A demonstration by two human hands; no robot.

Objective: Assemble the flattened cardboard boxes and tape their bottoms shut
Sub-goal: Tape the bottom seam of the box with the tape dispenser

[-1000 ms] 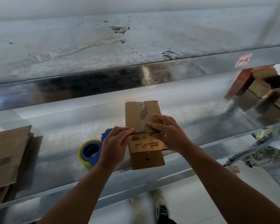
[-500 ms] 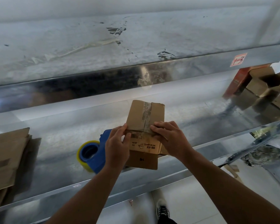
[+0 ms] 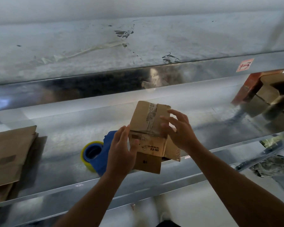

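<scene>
Evidently light yet easily crushed, the box (image 3: 143,118) between our flat left hand (image 3: 121,153) and spread right hand (image 3: 181,131), fingers (image 3: 121,136) uncurled, wants holding by its side walls.

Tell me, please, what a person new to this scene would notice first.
First, the small cardboard box at the centre, its taped seam facing up, with the left grip flat against its left side and the right grip, fingers spread, at its right. Next, the blue tape dispenser with a yellow roll lies on the metal shelf just left of the box. Flattened cardboard is stacked at the far left.
</scene>
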